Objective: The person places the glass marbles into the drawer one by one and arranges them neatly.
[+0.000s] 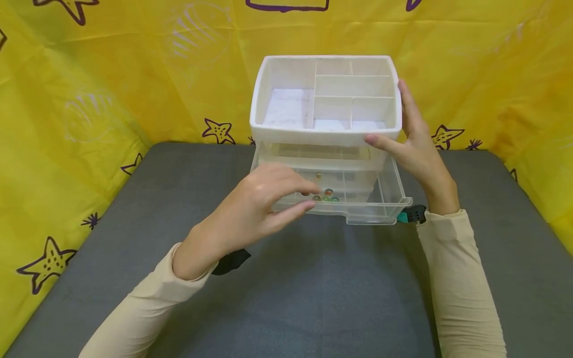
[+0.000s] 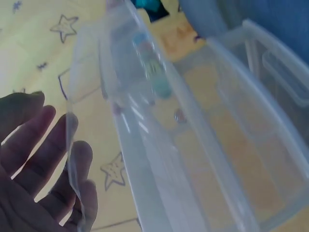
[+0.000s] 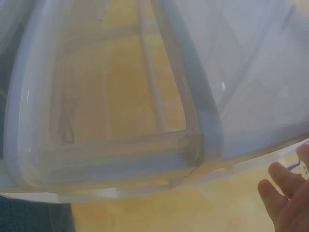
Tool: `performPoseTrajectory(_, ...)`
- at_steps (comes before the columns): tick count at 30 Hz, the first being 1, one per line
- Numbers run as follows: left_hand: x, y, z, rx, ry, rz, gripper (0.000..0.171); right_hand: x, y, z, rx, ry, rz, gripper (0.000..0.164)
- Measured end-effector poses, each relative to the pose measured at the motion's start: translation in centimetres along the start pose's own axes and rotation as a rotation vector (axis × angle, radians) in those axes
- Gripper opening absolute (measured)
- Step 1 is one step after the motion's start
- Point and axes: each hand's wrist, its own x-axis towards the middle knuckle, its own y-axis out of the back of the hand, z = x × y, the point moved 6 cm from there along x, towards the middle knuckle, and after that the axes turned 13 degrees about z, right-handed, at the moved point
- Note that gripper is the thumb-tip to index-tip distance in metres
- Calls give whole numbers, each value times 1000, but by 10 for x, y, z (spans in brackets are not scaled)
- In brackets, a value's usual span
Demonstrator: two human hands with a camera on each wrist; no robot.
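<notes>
A small white and clear plastic drawer unit point(image 1: 324, 137) has a divided tray on top. Below the tray, a clear drawer point(image 1: 375, 217) is pulled out towards me. Several small coloured marbles point(image 1: 329, 192) lie in the drawer, and marbles point(image 2: 161, 87) show blurred through its plastic in the left wrist view. My left hand point(image 1: 252, 204) hovers at the drawer's left front, thumb and forefinger apart with nothing seen between them. Its fingers point(image 2: 79, 157) overlap the clear drawer edge. With thumb on the front rim and fingers along the side, my right hand point(image 1: 418, 141) grips the unit's upper right corner.
A grey cloth surface point(image 1: 313, 293) lies under the unit. Yellow cloth point(image 1: 147, 64) printed with starfish hangs behind and along both sides. Black wrist gear point(image 1: 417, 214) with a teal part sits by the right wrist, near the drawer's right corner.
</notes>
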Motion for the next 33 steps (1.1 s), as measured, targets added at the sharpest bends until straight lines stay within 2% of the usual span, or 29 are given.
performPoseTrajectory(4, -7, 0, 10, 30, 14, 2, 19, 0, 0, 0, 5, -1, 0, 104)
performPoseTrajectory(7, -12, 1, 17, 26, 8, 46, 18, -1, 0, 0, 9, -2, 1, 104)
performPoseTrajectory(10, -17, -1, 24, -42, 9, 86, 19, -1, 0, 0, 1, -1, 3, 103)
performPoseTrajectory(12, -21, -4, 26, -132, 53, 78, 22, -1, 0, 0, -3, 1, 5, 103)
performPoseTrajectory(14, -28, -11, 25, -239, 153, 41, 25, -1, 0, 0, -1, 2, 7, 103)
performPoseTrajectory(15, -31, -15, 24, -297, 228, 13, 26, -1, 0, 0, -2, 2, 8, 103)
performPoseTrajectory(19, -51, -34, 14, -468, 595, -118, 29, 0, 0, 0, -1, 5, 10, 103)
performPoseTrajectory(22, -64, -45, 8, -562, 827, -185, 32, 0, 0, 0, -5, 8, 8, 103)
performPoseTrajectory(25, -73, -52, 4, -663, 960, -196, 38, 0, 0, 0, -1, 11, 4, 103)
performPoseTrajectory(28, -78, -60, 3, -763, 1035, -164, 43, -1, 0, 0, -3, 8, 5, 103)
performPoseTrajectory(33, -83, -73, 3, -950, 1171, -16, 45, 0, 0, 1, -9, 4, 8, 103)
